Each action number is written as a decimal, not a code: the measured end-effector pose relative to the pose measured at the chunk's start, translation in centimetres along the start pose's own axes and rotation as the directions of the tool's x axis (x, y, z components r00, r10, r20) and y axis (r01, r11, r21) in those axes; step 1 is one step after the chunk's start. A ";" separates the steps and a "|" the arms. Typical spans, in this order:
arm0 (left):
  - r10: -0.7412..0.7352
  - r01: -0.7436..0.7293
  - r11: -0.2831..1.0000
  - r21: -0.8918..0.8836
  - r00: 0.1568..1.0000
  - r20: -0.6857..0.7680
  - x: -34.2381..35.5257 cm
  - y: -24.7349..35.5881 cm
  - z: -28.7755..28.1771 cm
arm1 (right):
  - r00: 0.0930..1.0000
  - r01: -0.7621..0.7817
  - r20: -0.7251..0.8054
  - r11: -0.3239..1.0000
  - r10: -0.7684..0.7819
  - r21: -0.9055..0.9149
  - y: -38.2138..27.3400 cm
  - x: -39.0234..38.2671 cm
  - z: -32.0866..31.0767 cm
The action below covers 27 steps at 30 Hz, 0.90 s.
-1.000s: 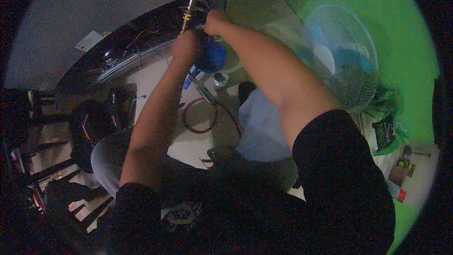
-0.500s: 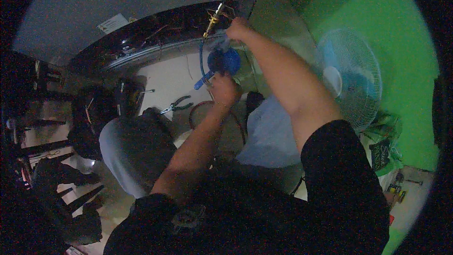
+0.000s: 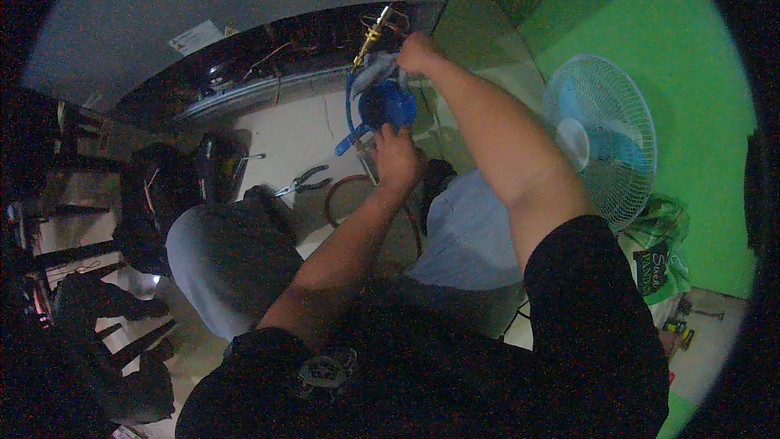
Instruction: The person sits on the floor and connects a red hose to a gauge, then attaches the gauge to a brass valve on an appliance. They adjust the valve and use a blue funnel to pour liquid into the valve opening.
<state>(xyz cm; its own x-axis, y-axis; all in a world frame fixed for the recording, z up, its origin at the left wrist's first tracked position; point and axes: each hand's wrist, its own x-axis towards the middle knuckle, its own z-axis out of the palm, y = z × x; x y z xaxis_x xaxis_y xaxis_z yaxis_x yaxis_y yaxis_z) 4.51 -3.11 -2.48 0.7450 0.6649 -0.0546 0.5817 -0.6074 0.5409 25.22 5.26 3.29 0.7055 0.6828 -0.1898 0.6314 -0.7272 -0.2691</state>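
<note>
My left hand (image 3: 396,161) is at the near rim of a round blue dipper (image 3: 398,102), its fingers bent over the edge. The dipper's flat handle points to the lower left. Farther up, my right hand (image 3: 418,54) is closed on a limp grey cloth (image 3: 375,71) hanging just above the dipper; its fingertips are partly hidden. Left of that hand, a brass valve fitting (image 3: 372,36) stands tilted, joined to a blue hose (image 3: 349,106) running down beside the dipper. Thin copper tubes (image 3: 398,20) show behind the fitting, in the dark opening of a grey appliance.
Pliers (image 3: 302,183) lie on the pale floor, near a reddish hose (image 3: 331,199). Black cases (image 3: 219,167) stand to the left. A fan (image 3: 601,142) is on the right, by the green wall, with a plastic bag (image 3: 662,260) below it.
The grey cloth under my right hand has swung left and shows more fully above the dipper. My left hand has shifted slightly right along the rim. The view has moved a little.
</note>
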 end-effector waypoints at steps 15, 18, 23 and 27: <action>0.087 -0.197 0.959 -0.202 0.887 -0.453 8.6 -1.5 -2.3 | 0.996 0.078 0.037 0.996 -0.076 -0.040 0.0 -0.3 -0.5; 0.088 -0.162 0.962 -0.222 0.946 -0.312 12.2 -2.1 -4.0 | 0.997 0.073 -0.032 0.996 -0.071 0.048 0.5 -0.7 -0.2; 0.196 -0.198 0.980 -0.016 0.976 -0.090 13.6 -1.6 -4.4 | 0.968 0.248 0.057 0.960 -0.243 -0.128 1.8 0.5 0.8; 0.191 -0.209 0.967 -0.147 0.973 -0.131 15.3 -1.5 -3.7 | 0.969 0.238 0.079 0.970 -0.233 -0.057 2.7 1.2 1.4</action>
<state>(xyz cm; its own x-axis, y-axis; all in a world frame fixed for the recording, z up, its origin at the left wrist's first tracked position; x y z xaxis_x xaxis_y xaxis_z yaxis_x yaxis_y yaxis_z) 13.83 9.51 -1.03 0.7931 0.5879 0.1595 0.3584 -0.6622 0.6581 27.34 4.20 0.96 0.5113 0.8368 -0.1958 0.7983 -0.5468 -0.2524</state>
